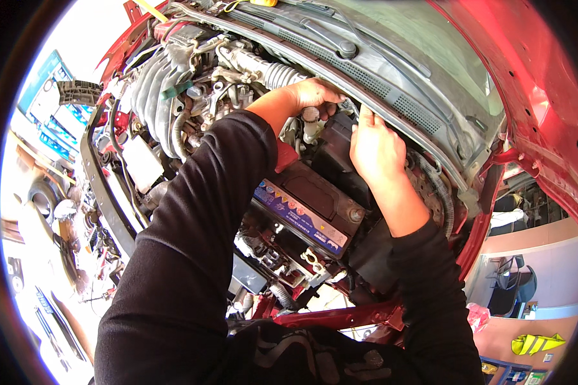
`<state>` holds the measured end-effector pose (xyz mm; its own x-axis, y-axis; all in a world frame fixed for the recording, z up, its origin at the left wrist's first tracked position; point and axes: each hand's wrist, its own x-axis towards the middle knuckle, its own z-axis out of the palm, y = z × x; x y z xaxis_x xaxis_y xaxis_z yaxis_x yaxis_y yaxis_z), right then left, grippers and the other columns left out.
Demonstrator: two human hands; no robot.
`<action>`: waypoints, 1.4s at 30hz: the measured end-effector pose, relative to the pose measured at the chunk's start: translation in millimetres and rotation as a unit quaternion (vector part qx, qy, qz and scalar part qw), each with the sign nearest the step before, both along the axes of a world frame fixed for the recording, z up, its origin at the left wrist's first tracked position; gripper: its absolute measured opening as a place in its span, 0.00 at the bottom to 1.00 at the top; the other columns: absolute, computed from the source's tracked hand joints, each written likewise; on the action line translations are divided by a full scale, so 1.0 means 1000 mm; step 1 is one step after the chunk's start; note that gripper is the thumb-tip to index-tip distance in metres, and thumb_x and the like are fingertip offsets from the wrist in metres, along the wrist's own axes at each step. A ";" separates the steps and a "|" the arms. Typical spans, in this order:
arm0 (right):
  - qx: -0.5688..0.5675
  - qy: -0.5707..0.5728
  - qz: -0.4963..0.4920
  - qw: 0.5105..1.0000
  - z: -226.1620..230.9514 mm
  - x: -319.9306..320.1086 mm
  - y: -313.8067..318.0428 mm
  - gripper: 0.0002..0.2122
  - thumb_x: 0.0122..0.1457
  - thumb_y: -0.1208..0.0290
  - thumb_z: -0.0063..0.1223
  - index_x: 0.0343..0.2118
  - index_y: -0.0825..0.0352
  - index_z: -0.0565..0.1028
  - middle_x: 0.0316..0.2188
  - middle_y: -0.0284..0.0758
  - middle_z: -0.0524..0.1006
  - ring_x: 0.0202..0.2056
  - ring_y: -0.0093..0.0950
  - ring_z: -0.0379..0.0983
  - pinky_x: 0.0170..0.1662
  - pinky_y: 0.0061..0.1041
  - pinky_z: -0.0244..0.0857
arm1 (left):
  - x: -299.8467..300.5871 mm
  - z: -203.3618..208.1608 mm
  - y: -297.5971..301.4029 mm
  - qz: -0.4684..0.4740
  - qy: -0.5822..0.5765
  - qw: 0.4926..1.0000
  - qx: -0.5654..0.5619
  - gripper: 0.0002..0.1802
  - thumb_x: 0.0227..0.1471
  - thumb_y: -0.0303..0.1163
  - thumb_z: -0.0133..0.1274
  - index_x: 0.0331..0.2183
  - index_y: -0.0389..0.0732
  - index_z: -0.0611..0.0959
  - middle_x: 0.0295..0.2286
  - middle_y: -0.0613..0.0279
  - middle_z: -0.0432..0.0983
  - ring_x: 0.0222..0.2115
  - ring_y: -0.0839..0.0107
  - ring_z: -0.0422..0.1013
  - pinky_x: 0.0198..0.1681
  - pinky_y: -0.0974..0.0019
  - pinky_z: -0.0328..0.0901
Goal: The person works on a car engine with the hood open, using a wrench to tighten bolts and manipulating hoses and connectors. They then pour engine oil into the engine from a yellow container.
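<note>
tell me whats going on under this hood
A person in black sleeves leans over the open engine bay of a red car. Both bare hands reach to the back of the bay, under the grey cowl panel below the windscreen. The left hand is by a small white-capped reservoir; the right hand presses against the cowl's edge. Neither visibly holds a tool. Below the forearms sits the black battery, and the grey intake manifold lies to the left.

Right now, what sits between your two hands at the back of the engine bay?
In the head view, a small white-capped reservoir stands between the left hand and right hand.
</note>
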<state>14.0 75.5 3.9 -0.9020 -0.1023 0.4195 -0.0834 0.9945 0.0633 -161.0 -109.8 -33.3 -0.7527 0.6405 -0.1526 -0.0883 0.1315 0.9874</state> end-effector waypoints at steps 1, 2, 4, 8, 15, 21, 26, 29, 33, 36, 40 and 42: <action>-0.006 0.019 0.011 1.000 0.001 -0.002 -0.001 0.29 0.70 0.63 0.61 0.71 0.68 0.70 0.52 0.55 0.84 0.38 0.55 0.86 0.43 0.55 0.82 | 0.000 0.000 -0.001 -0.013 0.021 1.000 0.019 0.17 0.63 0.41 0.70 0.48 0.42 0.92 0.29 0.62 0.85 0.24 0.68 0.80 0.29 0.62 0.72; -0.003 0.000 0.003 1.000 0.002 -0.002 0.000 0.28 0.70 0.63 0.60 0.70 0.68 0.70 0.51 0.55 0.85 0.38 0.55 0.86 0.43 0.54 0.82 | -0.001 0.000 -0.001 -0.021 0.038 0.999 0.033 0.16 0.61 0.40 0.72 0.46 0.41 0.92 0.30 0.63 0.86 0.25 0.70 0.81 0.30 0.64 0.74; 0.003 -0.009 0.012 1.000 0.004 -0.001 0.006 0.27 0.70 0.63 0.60 0.69 0.68 0.72 0.48 0.53 0.86 0.38 0.54 0.87 0.43 0.54 0.82 | -0.002 0.000 -0.001 -0.021 0.072 0.996 0.039 0.15 0.60 0.38 0.75 0.45 0.41 0.94 0.31 0.64 0.87 0.27 0.72 0.81 0.32 0.66 0.75; 0.000 0.071 0.000 0.997 -0.005 0.006 0.021 0.16 0.70 0.63 0.62 0.53 0.68 0.82 0.44 0.50 0.87 0.42 0.53 0.86 0.46 0.50 0.82 | -0.004 0.000 0.002 -0.017 0.104 0.994 0.008 0.17 0.58 0.34 0.76 0.48 0.43 0.95 0.32 0.68 0.89 0.29 0.77 0.79 0.32 0.69 0.74; -0.119 0.087 0.136 0.980 -0.018 -0.002 0.038 0.06 0.65 0.73 0.67 0.42 0.66 0.83 0.38 0.43 0.84 0.41 0.50 0.83 0.45 0.48 0.77 | -0.002 0.005 0.001 -0.032 0.101 0.994 -0.008 0.19 0.58 0.34 0.75 0.50 0.42 0.94 0.31 0.69 0.87 0.26 0.77 0.76 0.32 0.69 0.72; -0.102 0.079 0.142 0.981 -0.022 -0.007 0.040 0.08 0.63 0.74 0.68 0.41 0.66 0.79 0.37 0.44 0.83 0.41 0.51 0.82 0.45 0.49 0.76 | -0.001 0.009 0.000 -0.027 0.115 0.993 -0.028 0.18 0.58 0.35 0.76 0.49 0.41 0.94 0.32 0.67 0.88 0.26 0.76 0.78 0.32 0.68 0.73; -0.110 0.074 0.163 0.978 -0.021 -0.008 0.042 0.08 0.63 0.74 0.68 0.41 0.66 0.78 0.37 0.44 0.82 0.41 0.52 0.81 0.45 0.50 0.76 | -0.001 0.010 -0.002 -0.029 0.099 0.994 -0.022 0.18 0.58 0.36 0.76 0.49 0.42 0.94 0.32 0.67 0.88 0.26 0.76 0.79 0.32 0.68 0.74; -0.117 0.072 0.168 0.976 -0.021 -0.008 0.042 0.08 0.62 0.74 0.68 0.41 0.66 0.78 0.37 0.44 0.82 0.41 0.52 0.81 0.44 0.50 0.76 | 0.001 0.011 -0.002 -0.030 0.092 0.995 -0.014 0.18 0.58 0.35 0.76 0.49 0.43 0.94 0.32 0.68 0.88 0.27 0.77 0.79 0.32 0.69 0.74; -0.118 0.068 0.165 0.977 -0.020 -0.010 0.042 0.08 0.62 0.74 0.68 0.41 0.66 0.78 0.36 0.44 0.82 0.41 0.52 0.81 0.44 0.50 0.76 | 0.003 0.012 -0.001 -0.034 0.094 0.995 -0.004 0.19 0.58 0.35 0.76 0.49 0.43 0.94 0.33 0.68 0.88 0.27 0.77 0.79 0.33 0.69 0.75; -0.114 0.074 0.167 0.977 -0.020 -0.011 0.041 0.07 0.62 0.74 0.68 0.40 0.65 0.79 0.37 0.44 0.82 0.41 0.52 0.81 0.44 0.50 0.76 | 0.002 0.010 -0.001 -0.028 0.089 0.996 -0.009 0.20 0.58 0.36 0.76 0.50 0.43 0.93 0.34 0.69 0.88 0.27 0.76 0.79 0.33 0.68 0.75; -0.122 0.082 0.170 0.974 -0.022 -0.013 0.042 0.06 0.61 0.74 0.68 0.38 0.65 0.79 0.36 0.44 0.82 0.40 0.53 0.81 0.43 0.50 0.76 | -0.006 0.005 -0.001 -0.037 0.098 0.994 -0.022 0.21 0.59 0.36 0.75 0.52 0.43 0.92 0.36 0.68 0.89 0.29 0.76 0.80 0.34 0.69 0.76; -0.126 0.095 0.189 0.969 -0.022 -0.015 0.044 0.06 0.61 0.74 0.68 0.37 0.65 0.79 0.35 0.44 0.81 0.39 0.53 0.81 0.42 0.51 0.76 | -0.011 0.001 0.001 -0.046 0.107 0.993 -0.017 0.21 0.59 0.35 0.75 0.52 0.44 0.92 0.36 0.69 0.89 0.30 0.77 0.80 0.34 0.69 0.76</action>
<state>-0.9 119.6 -18.1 -0.7242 -0.2827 0.6289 -0.4554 0.8810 -0.1284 -171.7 -109.2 -32.0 -0.7087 0.7053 -0.0176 0.1373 0.1624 0.9771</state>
